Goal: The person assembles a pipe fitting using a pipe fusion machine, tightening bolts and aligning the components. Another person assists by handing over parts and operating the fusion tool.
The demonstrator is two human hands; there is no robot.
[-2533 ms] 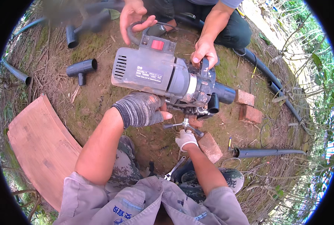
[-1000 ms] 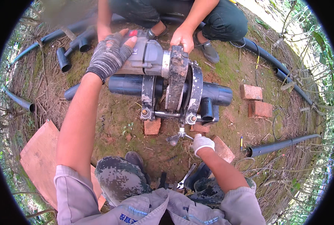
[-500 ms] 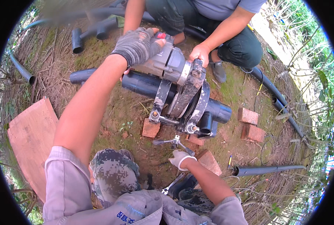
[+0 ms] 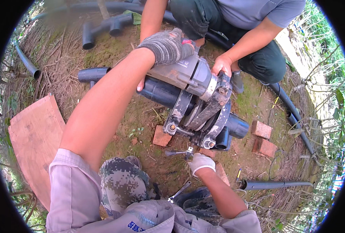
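Observation:
My left hand (image 4: 167, 47), in a grey and black fingerless glove, is closed over the grey motor body (image 4: 190, 73) of a pipe-facing power tool. The tool leans across a metal pipe clamp (image 4: 182, 110), which holds a black plastic pipe (image 4: 159, 91) on one side and a black tee fitting (image 4: 236, 126) on the other. My right hand (image 4: 202, 162), in a white glove, closes around a spoke of the clamp's spoked handle (image 4: 179, 152); its fingertips are partly hidden. A co-worker's hand (image 4: 223, 64) grips the tool's far side, and their other hand is mostly hidden behind my arm.
Bricks lie by the clamp (image 4: 162, 136) and to the right (image 4: 264, 147). A wooden board (image 4: 36, 136) is at the left, a wrench (image 4: 181, 191) near my knees. Black pipe pieces (image 4: 275, 185) and pipe fittings (image 4: 116, 28) surround us. The co-worker squats opposite; bare branches edge the right.
The view has shifted, so the scene sits further right and lower. My right hand has moved up against the spoked handle, which has turned. My left hand stays on the tool.

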